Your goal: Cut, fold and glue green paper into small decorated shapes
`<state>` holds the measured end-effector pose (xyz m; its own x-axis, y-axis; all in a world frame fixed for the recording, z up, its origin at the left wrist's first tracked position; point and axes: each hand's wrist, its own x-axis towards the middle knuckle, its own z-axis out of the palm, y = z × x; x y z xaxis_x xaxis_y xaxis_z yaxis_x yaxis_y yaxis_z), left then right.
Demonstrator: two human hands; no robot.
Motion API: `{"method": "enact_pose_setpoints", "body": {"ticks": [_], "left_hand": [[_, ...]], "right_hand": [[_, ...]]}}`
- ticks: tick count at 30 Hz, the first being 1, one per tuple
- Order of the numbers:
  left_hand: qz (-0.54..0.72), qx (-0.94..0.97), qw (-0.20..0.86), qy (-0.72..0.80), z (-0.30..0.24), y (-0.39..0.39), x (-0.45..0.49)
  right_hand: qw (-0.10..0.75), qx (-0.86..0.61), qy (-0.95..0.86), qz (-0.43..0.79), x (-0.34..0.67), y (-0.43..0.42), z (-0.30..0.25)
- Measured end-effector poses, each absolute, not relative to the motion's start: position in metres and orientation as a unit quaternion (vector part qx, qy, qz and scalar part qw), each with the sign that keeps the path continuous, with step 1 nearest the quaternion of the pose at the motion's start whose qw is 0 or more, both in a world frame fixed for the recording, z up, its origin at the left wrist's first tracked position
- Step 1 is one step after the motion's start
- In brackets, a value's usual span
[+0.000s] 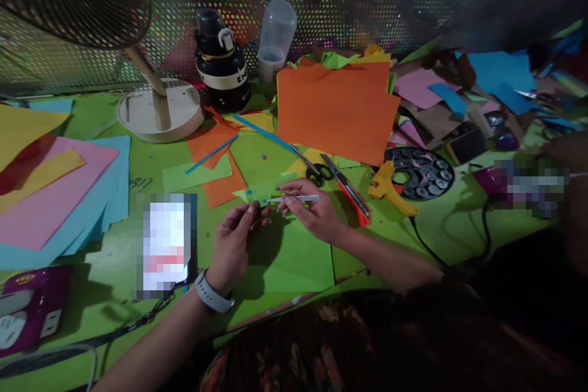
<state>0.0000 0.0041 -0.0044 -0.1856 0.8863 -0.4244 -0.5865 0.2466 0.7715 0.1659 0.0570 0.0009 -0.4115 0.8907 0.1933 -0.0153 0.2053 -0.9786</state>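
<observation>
My left hand point(235, 244), with a grey watch on its wrist, pinches the edge of a light green paper piece point(263, 190) over the green table. My right hand point(309, 213) is closed on a thin white tool point(297, 198), whose tip touches the same paper piece. Just beyond my right hand lie black-handled scissors point(316, 171) and an orange utility knife point(351, 191). A sheet of green paper point(294, 257) lies under both hands.
A large orange sheet point(337, 107) stands behind the scissors. A yellow glue gun point(390, 188) and a dark paint palette point(420, 173) lie right. A phone point(166, 244) lies left, beside stacked pink and blue papers point(59, 202). Fan base point(158, 111), black bottle point(223, 64) and clear cup point(275, 37) at back.
</observation>
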Motion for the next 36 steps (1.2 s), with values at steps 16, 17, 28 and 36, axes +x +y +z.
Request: {"method": "enact_pose_setpoints", "body": {"ticks": [16, 17, 28, 36], "left_hand": [[0.592, 0.158, 0.63, 0.477, -0.0061, 0.0033, 0.002], [0.592, 0.158, 0.63, 0.477, -0.0062, 0.0032, 0.0019], [0.595, 0.16, 0.629, 0.474, -0.0062, 0.004, 0.0015], [0.579, 0.185, 0.62, 0.497, -0.0045, 0.0047, 0.0003]], "right_hand": [[0.436, -0.353, -0.582, 0.589, 0.1618, 0.0573, 0.0051], [0.436, -0.353, -0.582, 0.589, 0.1617, 0.0572, 0.005], [0.423, -0.359, -0.63, 0.544, 0.1638, 0.0574, 0.001], [0.421, -0.343, -0.713, 0.444, 0.1674, 0.0536, 0.0028]]}}
